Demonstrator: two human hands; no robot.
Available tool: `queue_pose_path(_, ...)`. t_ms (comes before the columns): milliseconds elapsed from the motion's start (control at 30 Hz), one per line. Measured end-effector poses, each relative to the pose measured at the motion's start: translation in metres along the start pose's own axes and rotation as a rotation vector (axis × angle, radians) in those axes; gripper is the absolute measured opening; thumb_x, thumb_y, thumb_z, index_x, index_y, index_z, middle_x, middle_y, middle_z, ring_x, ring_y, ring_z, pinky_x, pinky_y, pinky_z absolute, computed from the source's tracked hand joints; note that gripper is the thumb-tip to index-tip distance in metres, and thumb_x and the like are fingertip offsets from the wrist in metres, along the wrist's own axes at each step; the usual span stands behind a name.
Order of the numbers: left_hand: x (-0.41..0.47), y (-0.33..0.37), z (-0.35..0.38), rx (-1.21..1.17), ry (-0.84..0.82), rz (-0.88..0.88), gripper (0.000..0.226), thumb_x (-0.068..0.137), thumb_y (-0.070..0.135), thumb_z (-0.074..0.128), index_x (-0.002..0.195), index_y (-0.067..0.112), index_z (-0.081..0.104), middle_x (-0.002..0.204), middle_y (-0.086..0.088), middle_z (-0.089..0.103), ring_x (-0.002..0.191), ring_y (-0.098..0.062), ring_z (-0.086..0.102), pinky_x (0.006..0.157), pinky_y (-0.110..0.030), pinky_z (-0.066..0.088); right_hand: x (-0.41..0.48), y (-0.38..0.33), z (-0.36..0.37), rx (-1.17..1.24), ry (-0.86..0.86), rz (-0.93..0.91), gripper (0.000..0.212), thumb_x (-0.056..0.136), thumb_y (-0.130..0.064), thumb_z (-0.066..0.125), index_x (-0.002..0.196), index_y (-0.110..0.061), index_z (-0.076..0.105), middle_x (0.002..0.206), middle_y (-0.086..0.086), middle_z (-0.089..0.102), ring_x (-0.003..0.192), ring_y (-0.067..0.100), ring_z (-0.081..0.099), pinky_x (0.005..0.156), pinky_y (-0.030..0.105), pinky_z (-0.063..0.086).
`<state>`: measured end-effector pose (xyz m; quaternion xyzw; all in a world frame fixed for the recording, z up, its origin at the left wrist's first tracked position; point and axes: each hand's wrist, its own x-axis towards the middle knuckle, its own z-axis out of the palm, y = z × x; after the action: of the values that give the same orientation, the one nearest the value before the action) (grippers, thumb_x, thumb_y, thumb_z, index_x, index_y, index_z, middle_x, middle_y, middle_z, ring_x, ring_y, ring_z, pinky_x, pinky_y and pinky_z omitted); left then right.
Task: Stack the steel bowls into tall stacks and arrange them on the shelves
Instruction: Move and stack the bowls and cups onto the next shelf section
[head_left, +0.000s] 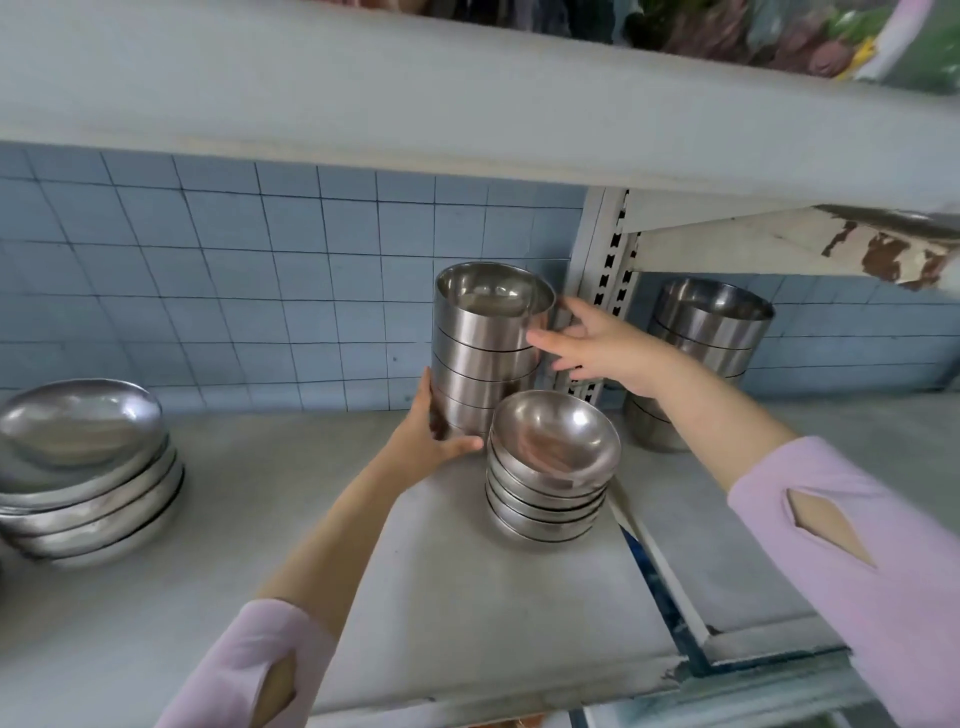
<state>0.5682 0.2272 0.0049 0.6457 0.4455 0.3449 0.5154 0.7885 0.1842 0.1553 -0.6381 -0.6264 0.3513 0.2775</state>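
Note:
A tall stack of straight-sided steel bowls (483, 353) stands at the back of the grey shelf (467, 597), near the tiled wall. My left hand (431, 441) holds the stack at its base, fingers on the left side and thumb across the front. My right hand (597, 348) touches the stack's upper right side with spread, straight fingers. In front of it, a shorter stack of rounded steel bowls (550, 467) sits on the shelf. A third tall stack of steel bowls (701, 332) stands on the neighbouring shelf to the right, partly hidden by my right arm.
A pile of wide shallow steel dishes (88, 467) sits at the left of the shelf. A perforated white upright (602, 270) divides the two shelf bays. The upper shelf (467, 104) overhangs closely, with packaged goods on top. Blue tiles cover the back wall.

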Motion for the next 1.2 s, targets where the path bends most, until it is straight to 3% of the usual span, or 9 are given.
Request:
queue_pose_path(167, 0.004, 0.000, 0.000, 0.019, 0.069, 0.025, 0.110, 0.069, 0.020, 0.087, 0.151, 0.038, 0.015, 0.135, 0.015, 0.050, 0.123, -0.005, 0.047, 0.104, -0.025, 0.033, 0.004, -0.003, 0.005, -0.007, 0.047, 0.009, 0.075, 0.088, -0.046, 0.067, 0.150, -0.027, 0.028, 0.123, 0.003, 0.063, 0.106, 0.023, 0.065, 0.091, 0.034, 0.052)
queue_pose_path(400, -0.020, 0.000, -0.013, 0.012, 0.075, 0.063, 0.100, 0.073, 0.011, 0.084, 0.149, 0.033, 0.023, 0.130, 0.014, 0.054, 0.117, -0.004, 0.052, 0.086, -0.007, 0.043, 0.002, -0.012, 0.008, -0.119, 0.010, -0.009, 0.078, 0.077, -0.052, 0.076, 0.141, -0.025, 0.038, 0.114, 0.000, 0.069, 0.102, 0.016, 0.068, 0.098, 0.042, 0.052)
queue_pose_path(500, -0.041, -0.006, -0.028, 0.006, 0.082, 0.039, 0.097, 0.072, 0.013, 0.085, 0.148, 0.029, 0.027, 0.131, 0.012, 0.056, 0.112, -0.005, 0.060, 0.095, -0.019, 0.048, -0.001, -0.030, 0.017, -0.286, -0.015, -0.058, 0.087, 0.067, -0.065, 0.076, 0.137, -0.027, 0.041, 0.114, -0.006, 0.069, 0.105, 0.011, 0.065, 0.099, 0.038, 0.049)
queue_pose_path(567, -0.058, -0.010, -0.041, 0.010, 0.086, 0.023, 0.097, 0.071, 0.014, 0.085, 0.147, 0.032, 0.027, 0.131, 0.014, 0.056, 0.106, 0.004, 0.061, 0.087, -0.013, 0.049, -0.005, -0.045, 0.027, -0.398, -0.054, -0.077, 0.094, 0.066, -0.072, 0.072, 0.141, -0.028, 0.037, 0.117, -0.007, 0.068, 0.108, 0.011, 0.063, 0.098, 0.033, 0.047)
queue_pose_path(667, -0.085, -0.014, -0.061, 0.039, 0.098, 0.024, 0.096, 0.070, 0.017, 0.086, 0.145, 0.038, 0.030, 0.127, 0.022, 0.058, 0.101, 0.012, 0.061, 0.094, -0.020, 0.049, -0.015, -0.065, 0.046, -0.432, -0.100, -0.096, 0.093, 0.060, -0.077, 0.071, 0.133, -0.028, 0.043, 0.118, -0.008, 0.067, 0.110, 0.011, 0.062, 0.101, 0.033, 0.045)
queue_pose_path(800, -0.120, -0.019, -0.081, 0.090, 0.108, 0.021, 0.094, 0.070, 0.018, 0.086, 0.143, 0.041, 0.031, 0.126, 0.022, 0.060, 0.103, 0.005, 0.063, 0.091, -0.020, 0.049, -0.033, -0.081, 0.074, -0.196, -0.227, -0.187, 0.028, 0.082, -0.037, 0.078, 0.099, -0.033, 0.057, 0.107, -0.011, 0.066, 0.117, 0.010, 0.056, 0.103, 0.037, 0.048)
queue_pose_path(967, -0.154, -0.028, -0.095, 0.078, 0.102, -0.005, 0.097, 0.069, 0.012, 0.086, 0.145, 0.036, 0.031, 0.122, 0.022, 0.063, 0.103, -0.007, 0.068, 0.091, -0.022, 0.050, -0.044, -0.062, 0.113, 0.115, -0.161, -0.250, 0.089, 0.055, -0.052, 0.088, 0.134, -0.034, 0.050, 0.129, -0.020, 0.059, 0.124, 0.002, 0.054, 0.109, 0.045, 0.044)
queue_pose_path(1100, -0.165, -0.030, -0.094, 0.084, 0.121, 0.001, 0.094, 0.071, 0.010, 0.084, 0.145, 0.034, 0.031, 0.121, 0.019, 0.064, 0.102, -0.006, 0.068, 0.081, -0.011, 0.050, -0.054, -0.050, 0.125, 0.208, -0.124, -0.313, 0.076, 0.060, -0.049, 0.086, 0.128, -0.046, 0.053, 0.122, -0.024, 0.063, 0.119, 0.009, 0.060, 0.102, 0.038, 0.048)
queue_pose_path(1200, -0.167, -0.031, -0.092, 0.079, 0.119, 0.009, 0.097, 0.071, 0.013, 0.085, 0.146, 0.035, 0.028, 0.129, 0.014, 0.061, 0.107, -0.006, 0.065, 0.089, -0.017, 0.050, -0.057, -0.043, 0.129, 0.311, -0.159, -0.297, 0.066, 0.076, -0.039, 0.082, 0.132, -0.048, 0.048, 0.123, -0.025, 0.061, 0.121, 0.006, 0.057, 0.089, 0.027, 0.045)
